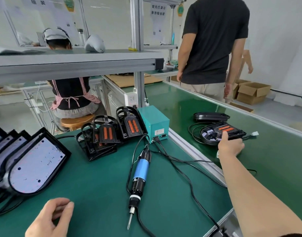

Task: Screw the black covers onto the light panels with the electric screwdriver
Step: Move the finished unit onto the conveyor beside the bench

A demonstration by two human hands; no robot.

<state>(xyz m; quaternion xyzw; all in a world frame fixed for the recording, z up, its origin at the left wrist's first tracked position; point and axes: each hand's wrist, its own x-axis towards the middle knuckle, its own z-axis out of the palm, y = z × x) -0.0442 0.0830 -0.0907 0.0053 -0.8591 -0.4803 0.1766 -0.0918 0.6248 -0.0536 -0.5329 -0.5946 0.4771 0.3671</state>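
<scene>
Green bench mat (99,177), left hand (51,218) loosely curled, empty; right hand (230,146) at black cover (213,132), fingers (225,134) mostly hidden, grip unclear.

Tabletop (99,185): green mat, aluminium rail along its right edge.
Left: light panels (32,165), overlapping, faces up.
Centre: electric screwdriver (140,170) lying flat, bit toward the near edge.
Far side: black covers (111,134) piled together, teal power supply box (153,122) just beside them.
</scene>
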